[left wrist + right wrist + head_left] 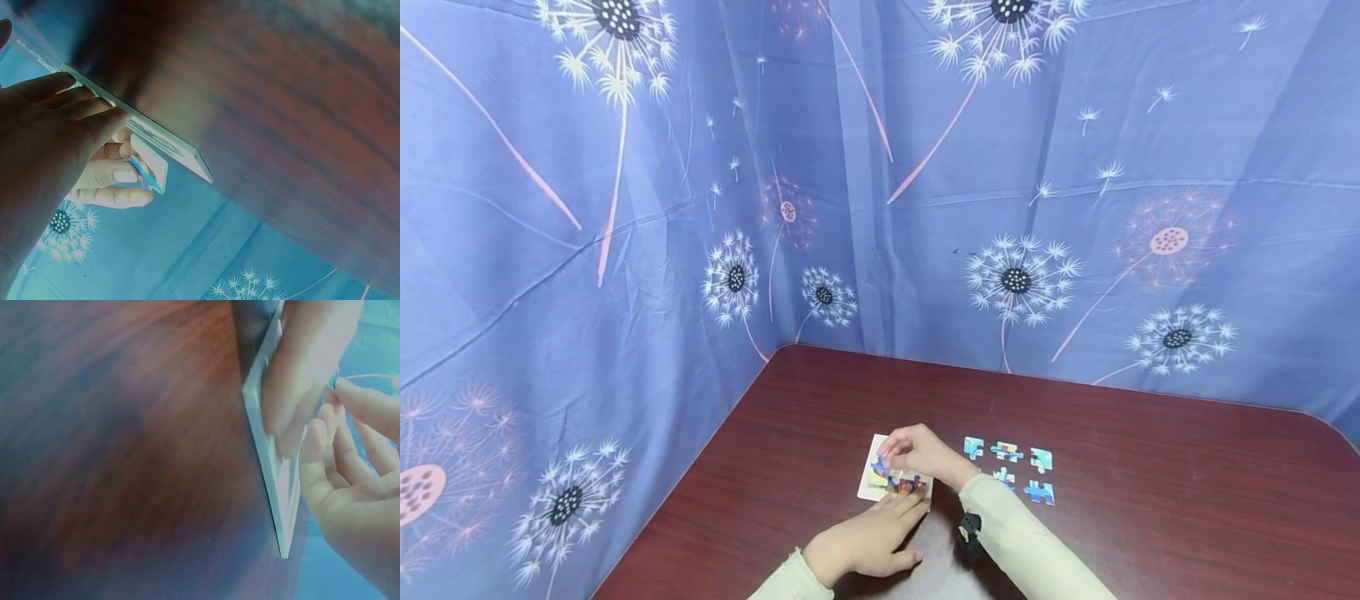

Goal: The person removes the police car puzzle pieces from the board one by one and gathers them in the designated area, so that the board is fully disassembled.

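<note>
Puzzle piece (153, 164) pinched in my right hand (921, 454); board (867, 490) under my left hand (872, 531).
Lower centre of the head view: I find the piece gripped between right thumb and fingers, tilted at the board (contact I cannot confirm). My left fingers lie nearly straight, slightly apart, along the board's near edge, pinching nothing. Loose pieces (1040, 492) lie right of it on the table (737, 492), one partly hidden. In my judgement, sound work calls for steady left pressure, levelling the piece, matching tabs to gaps, and pressing straight without forcing.
</note>
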`<state>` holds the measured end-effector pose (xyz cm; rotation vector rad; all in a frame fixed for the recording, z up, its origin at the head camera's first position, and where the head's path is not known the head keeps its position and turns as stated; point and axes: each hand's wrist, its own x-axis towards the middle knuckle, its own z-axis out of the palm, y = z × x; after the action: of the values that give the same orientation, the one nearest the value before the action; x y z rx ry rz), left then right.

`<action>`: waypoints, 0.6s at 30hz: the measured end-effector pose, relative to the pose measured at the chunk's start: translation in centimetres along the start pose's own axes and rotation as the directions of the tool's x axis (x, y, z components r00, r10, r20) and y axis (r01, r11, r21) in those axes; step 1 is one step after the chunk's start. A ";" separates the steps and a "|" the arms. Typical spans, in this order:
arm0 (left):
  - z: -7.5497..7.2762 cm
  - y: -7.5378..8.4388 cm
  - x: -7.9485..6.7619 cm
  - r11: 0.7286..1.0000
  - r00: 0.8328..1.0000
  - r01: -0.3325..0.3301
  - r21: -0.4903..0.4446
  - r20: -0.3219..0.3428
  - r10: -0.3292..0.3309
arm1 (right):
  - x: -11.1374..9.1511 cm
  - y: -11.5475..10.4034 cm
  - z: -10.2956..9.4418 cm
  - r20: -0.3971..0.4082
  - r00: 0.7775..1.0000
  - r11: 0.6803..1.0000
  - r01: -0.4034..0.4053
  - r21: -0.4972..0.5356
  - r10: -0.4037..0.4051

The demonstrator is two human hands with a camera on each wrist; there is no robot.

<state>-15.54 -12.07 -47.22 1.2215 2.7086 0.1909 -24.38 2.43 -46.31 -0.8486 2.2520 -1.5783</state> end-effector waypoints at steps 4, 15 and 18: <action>0.1 0.0 -0.1 1.000 1.000 0.009 -0.004 0.005 -0.009 | 0.4 0.8 -0.3 -0.015 1.000 1.000 0.014 0.004 -0.014; 0.5 -0.1 0.0 0.999 0.999 -0.011 0.040 -0.034 0.012 | 0.4 2.4 -2.1 -0.018 1.000 0.997 -0.007 0.072 0.009; 0.5 -0.2 0.0 1.000 1.000 0.000 0.024 -0.025 0.000 | 0.1 2.6 -2.7 -0.012 1.000 0.995 -0.012 0.101 0.013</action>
<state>-15.53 -12.18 -47.75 1.2334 2.7395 0.1755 -26.67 5.07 -47.64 -0.7983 2.1609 -1.6804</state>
